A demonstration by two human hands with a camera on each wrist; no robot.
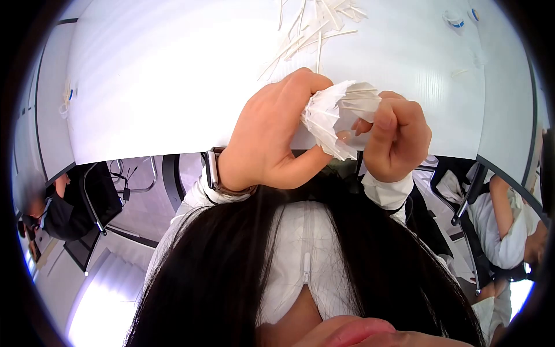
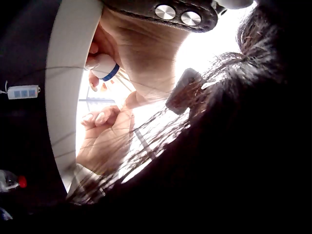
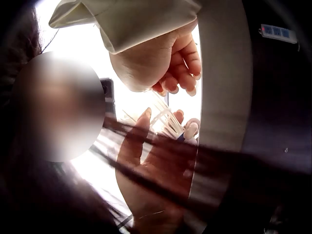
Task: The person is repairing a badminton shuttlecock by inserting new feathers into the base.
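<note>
1. The left hand (image 1: 274, 130) is curling round a white ribbed paper piece (image 1: 324, 115), its thumb reaching along the near side and its fingers passing round the far side.
2. The right hand (image 1: 399, 136) is bending its fingers at the right rim of this piece; whether they are pinching it cannot be told.
3. The ribbed paper piece is standing out above the near part of the white table (image 1: 144, 87), between the two hands, its wide opening facing right.
4. In the left wrist view, a blue-banded white object (image 2: 106, 67) is lying against the left hand's fingers, with thin pale ribs spreading beside it.
5. Loose pale sticks (image 1: 303, 43) are lying in a heap beyond the hands, overlapping at many angles.
6. A small white-and-blue container (image 1: 454, 21) is resting at the far right.
7. A watch (image 1: 213, 169) is encircling the left wrist; a person in a light top (image 1: 500, 231) is sitting at the right.
</note>
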